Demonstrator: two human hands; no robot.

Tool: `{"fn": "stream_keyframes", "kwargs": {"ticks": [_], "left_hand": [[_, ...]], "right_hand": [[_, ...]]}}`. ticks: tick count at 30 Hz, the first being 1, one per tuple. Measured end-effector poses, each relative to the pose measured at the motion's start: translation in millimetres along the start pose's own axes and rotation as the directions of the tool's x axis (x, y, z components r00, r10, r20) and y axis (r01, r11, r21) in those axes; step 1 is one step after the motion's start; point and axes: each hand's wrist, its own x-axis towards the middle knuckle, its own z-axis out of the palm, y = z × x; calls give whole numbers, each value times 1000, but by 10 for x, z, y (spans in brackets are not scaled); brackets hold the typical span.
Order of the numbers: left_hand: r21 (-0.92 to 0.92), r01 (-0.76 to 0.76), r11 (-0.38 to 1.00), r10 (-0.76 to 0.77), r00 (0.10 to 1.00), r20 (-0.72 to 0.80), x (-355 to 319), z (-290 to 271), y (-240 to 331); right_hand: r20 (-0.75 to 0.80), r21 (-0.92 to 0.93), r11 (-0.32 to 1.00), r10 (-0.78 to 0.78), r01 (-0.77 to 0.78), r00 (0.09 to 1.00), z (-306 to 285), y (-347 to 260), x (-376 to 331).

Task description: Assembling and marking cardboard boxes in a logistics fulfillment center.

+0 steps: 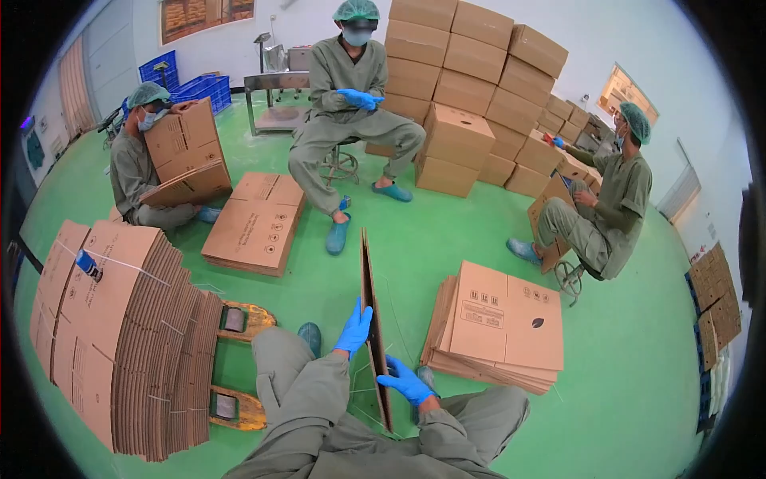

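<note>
A flattened cardboard box (369,295) stands on edge between my knees, seen almost edge-on, with a narrow dark gap between its panels. My left hand (354,329), in a blue glove, grips it from the left side. Lower down and nearer to me, my right hand (406,382), also gloved in blue, holds it from the right with curved fingers. Parts of the fingers are hidden by the cardboard. To my right lies a stack of flattened boxes (504,319). On my left is a taller, strapped stack of flattened boxes (120,295).
A blue tape-like dispenser (88,265) rests on the left stack. Yellow pallet-jack forks (249,321) poke out beside it. Another flat stack (257,223) lies ahead. Three co-workers sit around, one handling cardboard (187,148). Closed cartons (455,144) are piled behind. Loose straps lie on the green floor (622,359).
</note>
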Motion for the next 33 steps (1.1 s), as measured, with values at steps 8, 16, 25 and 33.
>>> {"fn": "stream_keyframes", "kwargs": {"ticks": [8,16,25,33], "left_hand": [[240,77,968,-115,982,147,-564,-422,432],[816,-521,249,421,817,394,-1618,-240,1160],[589,-240,772,-256,730,633,-1129,253,404],[946,-113,304,-499,827,259,-878,677,-213]], "right_hand": [[-659,-182,952,-305,247,688,-953,17,-164],[-725,-520,853,-466,41,508,-1067,-357,419],[-547,-578,816,-399,12,736,-923,-550,11],[-545,-793,569,-501,-219,673,-710,-342,-21]]}}
